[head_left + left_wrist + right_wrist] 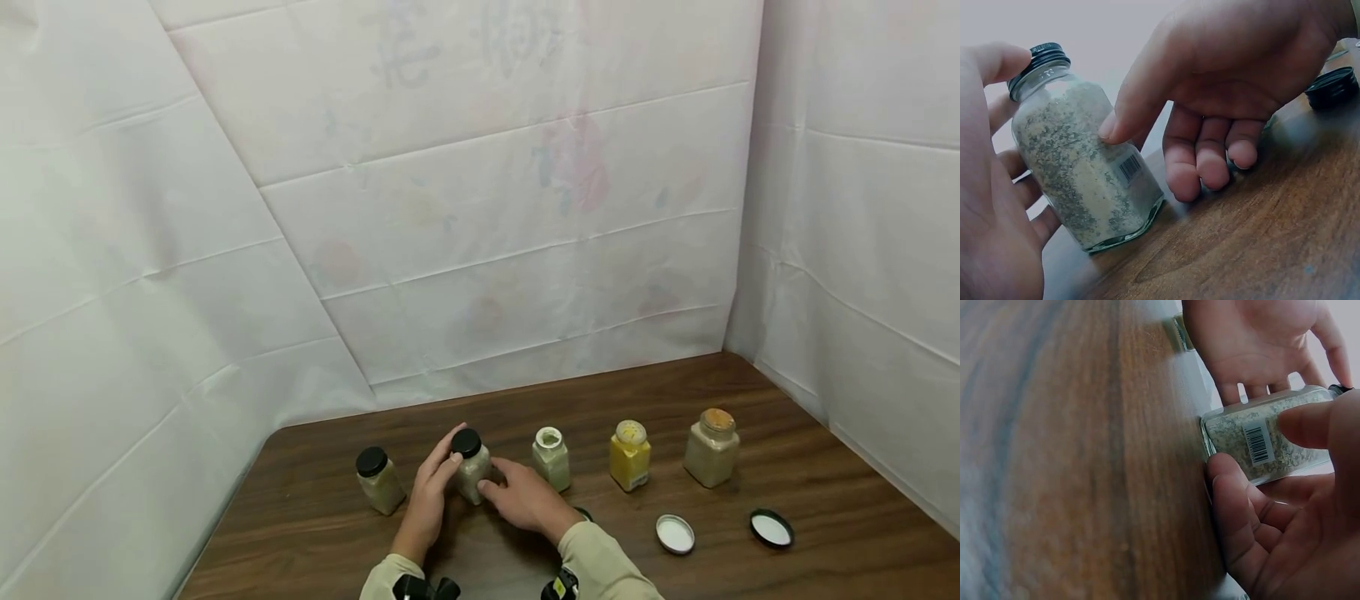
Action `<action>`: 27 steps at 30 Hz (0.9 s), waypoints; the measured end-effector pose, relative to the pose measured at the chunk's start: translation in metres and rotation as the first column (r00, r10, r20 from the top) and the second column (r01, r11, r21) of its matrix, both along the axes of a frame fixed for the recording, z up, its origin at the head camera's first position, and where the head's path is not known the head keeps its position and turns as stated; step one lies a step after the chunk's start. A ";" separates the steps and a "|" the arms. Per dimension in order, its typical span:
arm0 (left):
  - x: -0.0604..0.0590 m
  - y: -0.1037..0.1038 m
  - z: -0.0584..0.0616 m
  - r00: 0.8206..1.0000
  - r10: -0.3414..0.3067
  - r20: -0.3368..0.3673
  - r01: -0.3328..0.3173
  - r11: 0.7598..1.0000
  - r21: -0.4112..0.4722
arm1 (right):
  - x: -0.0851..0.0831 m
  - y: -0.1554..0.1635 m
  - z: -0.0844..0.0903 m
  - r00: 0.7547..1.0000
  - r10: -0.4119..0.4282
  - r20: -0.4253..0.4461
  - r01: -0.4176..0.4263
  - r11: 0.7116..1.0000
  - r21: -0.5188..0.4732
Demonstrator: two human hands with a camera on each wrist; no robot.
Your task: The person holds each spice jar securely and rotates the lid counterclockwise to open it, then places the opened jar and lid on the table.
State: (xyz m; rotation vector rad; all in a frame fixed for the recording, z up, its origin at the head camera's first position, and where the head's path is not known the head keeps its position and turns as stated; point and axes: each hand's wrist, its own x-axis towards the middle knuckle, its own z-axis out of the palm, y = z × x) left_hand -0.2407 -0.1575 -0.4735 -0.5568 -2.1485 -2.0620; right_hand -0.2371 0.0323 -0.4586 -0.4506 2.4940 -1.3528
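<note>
A glass jar (472, 469) of pale speckled seasoning with a black cap stands on the wooden table (825, 500). My left hand (444, 468) grips it from the left, thumb (999, 61) on the cap and fingers behind the glass. My right hand (497, 487) holds it from the right. Its thumb (1310, 422) presses on the jar (1259, 439) by the barcode label, and its curled fingers (1235, 506) lie against the base. In the left wrist view the jar (1079, 169) leans a little.
A capped jar (380, 480) stands to the left. To the right stand three uncapped jars: greenish (551, 457), yellow (630, 455), tan (711, 448). Loose lids lie at the front right (675, 533) (771, 527), and a black lid (1333, 87) lies by my right wrist. White sheets wall the table.
</note>
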 end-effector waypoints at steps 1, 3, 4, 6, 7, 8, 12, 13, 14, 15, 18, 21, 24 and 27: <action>0.000 0.000 0.000 1.000 0.002 -0.004 -0.002 1.000 -0.004 | 0.000 0.000 0.000 1.000 0.001 0.002 -0.001 1.000 -0.002; -0.001 -0.002 0.000 1.000 0.000 -0.010 0.000 1.000 -0.009 | -0.001 0.000 -0.002 1.000 0.006 0.007 -0.006 1.000 -0.009; -0.002 -0.002 0.000 1.000 -0.001 -0.011 0.001 1.000 -0.015 | -0.001 0.001 -0.003 1.000 0.008 0.008 -0.008 1.000 -0.008; -0.003 -0.004 0.000 1.000 -0.009 -0.015 0.009 0.999 -0.030 | -0.001 0.001 -0.004 1.000 0.014 0.004 -0.014 1.000 -0.010; -0.003 -0.005 0.000 1.000 -0.015 -0.015 0.015 0.999 -0.036 | -0.002 0.001 -0.005 1.000 0.018 0.002 -0.018 1.000 -0.014; -0.004 -0.005 0.000 1.000 -0.024 -0.014 0.024 0.999 -0.038 | -0.002 0.001 -0.005 1.000 0.021 0.001 -0.021 1.000 -0.018; -0.004 -0.007 0.003 0.997 -0.072 0.002 0.072 0.996 -0.052 | -0.002 0.003 -0.006 0.999 0.039 -0.008 -0.039 0.998 -0.041; -0.004 -0.008 0.004 0.996 -0.088 0.011 0.089 0.995 -0.048 | -0.002 0.003 -0.006 0.999 0.043 -0.009 -0.044 0.998 -0.046; -0.004 -0.008 0.005 0.994 -0.107 0.020 0.108 0.993 -0.045 | -0.002 0.003 -0.006 0.999 0.047 -0.009 -0.048 0.998 -0.050; -0.004 -0.008 0.006 0.992 -0.125 0.023 0.126 0.991 -0.044 | -0.002 0.003 -0.006 0.999 0.051 -0.011 -0.052 0.997 -0.054; -0.003 -0.010 0.008 0.987 -0.157 0.038 0.158 0.987 -0.038 | -0.002 0.003 -0.006 0.998 0.062 -0.018 -0.063 0.996 -0.062; -0.004 -0.011 0.009 0.986 -0.161 0.043 0.162 0.986 -0.040 | -0.002 0.003 -0.007 0.997 0.066 -0.035 -0.068 0.996 -0.058; -0.005 -0.012 0.008 0.986 -0.158 0.051 0.160 0.986 -0.037 | -0.001 0.003 -0.007 0.996 0.065 -0.053 -0.068 0.996 -0.056; -0.005 -0.013 0.007 0.988 -0.148 0.041 0.150 0.987 -0.050 | -0.001 0.002 -0.007 0.995 0.061 -0.078 -0.066 0.997 -0.052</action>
